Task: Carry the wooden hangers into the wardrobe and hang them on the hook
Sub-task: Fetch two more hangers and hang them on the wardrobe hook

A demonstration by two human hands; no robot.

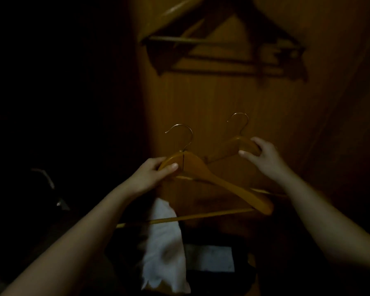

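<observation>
Carefully, left hand [156, 171] gripping the near wooden hanger [212, 174], right hand [263, 157] the far wooden hanger [229, 146], both low before the wardrobe panel [201, 99], we should raise one at a time.

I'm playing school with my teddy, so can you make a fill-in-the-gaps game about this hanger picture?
The left hand grips a hanger made of ____.
The right hand grips another hanger with a metal ____ on top.
The cloth below them is ____.
More hangers already hang ____ the hands.
Missing words: wood, hook, white, above.
</observation>
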